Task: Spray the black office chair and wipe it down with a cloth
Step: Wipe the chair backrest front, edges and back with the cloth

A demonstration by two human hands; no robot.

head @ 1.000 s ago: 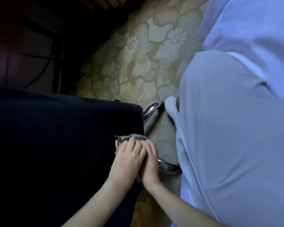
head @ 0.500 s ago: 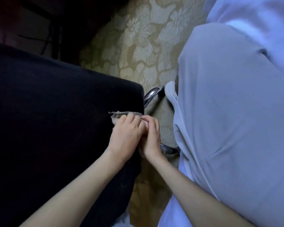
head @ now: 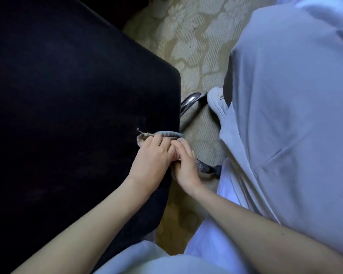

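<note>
Patterned beige carpet with pale flowers runs under everything you see. Your black office chair fills the left half of the view: a broad, dark, matte fabric surface with a rounded corner, too dim to show any wet or wiped patches. Your grey trouser leg takes up the right side, with a white shoe showing at its hem. Just beside that shoe, a chrome base leg comes out from under the chair's right edge. Your left hand sits on that edge, fingers together and curled down onto the cloth. Your right hand touches it from the side, fingers wrapped around the cloth where it folds over the edge. Only a crumpled grey-brown strip with a frayed thread shows beyond your fingertips.
</note>
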